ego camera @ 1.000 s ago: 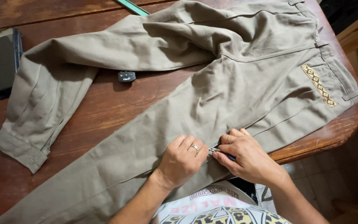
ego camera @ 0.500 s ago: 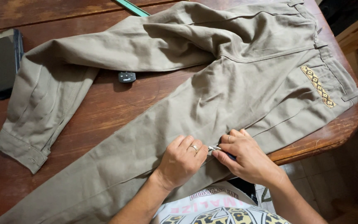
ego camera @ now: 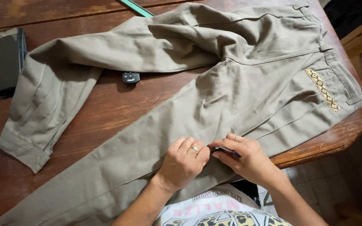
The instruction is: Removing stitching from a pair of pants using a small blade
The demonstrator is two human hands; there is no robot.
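Note:
A pair of khaki trousers point(ego camera: 214, 83) lies spread across a dark wooden table point(ego camera: 118, 100), one leg folded back at the left. My left hand point(ego camera: 183, 161), with a ring on one finger, presses down on the nearer leg close to the table's front edge. My right hand point(ego camera: 246, 157) sits just beside it and pinches a small thin dark tool point(ego camera: 225, 150) against the fabric. The tool's tip is hidden between my two hands.
A dark phone point(ego camera: 6, 58) lies at the table's left edge. A small black object point(ego camera: 130, 77) rests on the wood between the trouser legs. A green ruler point(ego camera: 137, 7) pokes out at the top. A patterned trim point(ego camera: 322, 88) marks the back pocket. Tiled floor lies to the right.

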